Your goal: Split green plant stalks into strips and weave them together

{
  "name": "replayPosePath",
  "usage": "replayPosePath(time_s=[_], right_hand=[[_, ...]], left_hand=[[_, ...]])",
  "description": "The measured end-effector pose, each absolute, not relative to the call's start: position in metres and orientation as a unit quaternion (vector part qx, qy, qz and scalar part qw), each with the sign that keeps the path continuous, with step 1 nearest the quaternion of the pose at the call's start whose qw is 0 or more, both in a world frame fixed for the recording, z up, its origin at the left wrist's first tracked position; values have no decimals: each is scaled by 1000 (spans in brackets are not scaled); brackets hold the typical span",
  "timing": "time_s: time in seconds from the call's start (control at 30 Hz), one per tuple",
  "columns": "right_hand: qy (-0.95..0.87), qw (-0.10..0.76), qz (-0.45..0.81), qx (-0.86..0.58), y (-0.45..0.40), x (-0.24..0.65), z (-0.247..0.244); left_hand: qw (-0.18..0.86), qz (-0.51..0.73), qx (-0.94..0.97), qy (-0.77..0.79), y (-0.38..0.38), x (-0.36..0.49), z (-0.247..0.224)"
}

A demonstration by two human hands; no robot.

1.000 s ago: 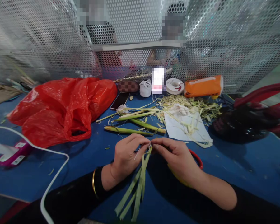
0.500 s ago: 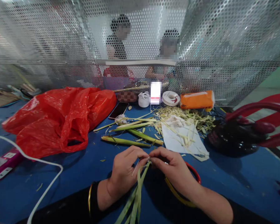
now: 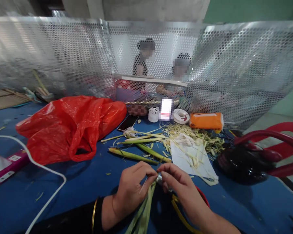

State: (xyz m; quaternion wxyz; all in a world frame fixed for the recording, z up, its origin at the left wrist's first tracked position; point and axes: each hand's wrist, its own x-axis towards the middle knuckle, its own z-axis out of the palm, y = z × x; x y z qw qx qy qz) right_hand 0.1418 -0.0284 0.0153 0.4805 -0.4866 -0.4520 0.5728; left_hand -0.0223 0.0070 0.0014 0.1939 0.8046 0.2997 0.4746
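Observation:
Pale green leaf strips hang down toward the front edge of the view, their top end pinched between the thumb and fingers of my left hand. Close against it on the right, my right hand is closed at the tip of the strips; a small shiny piece shows at its fingers, too small to make out. A red and yellow curved handle lies beneath my right wrist. Beyond my hands are green stalks and a white paper with shavings on it.
A red plastic bag fills the left, near a purple power strip and white cable. At the right stands a dark kettle. Phone, tape roll and orange packet lie before a mesh screen; two people sit behind.
The view has tilted up, so the table items appear lower. My right hand's fingers have curled further around the strips' tip, and a shiny piece now shows there.

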Motion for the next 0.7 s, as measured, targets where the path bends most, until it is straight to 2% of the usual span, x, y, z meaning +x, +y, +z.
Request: replayPosePath(time_s=[0.33,0.7], right_hand=[[-524,477,481,-516,-27,148,10],[-479,495,532,-492,-30,154,12]], left_hand=[[203,472,807,292,6,-24,1],[214,480,776,348,11,-25,7]])
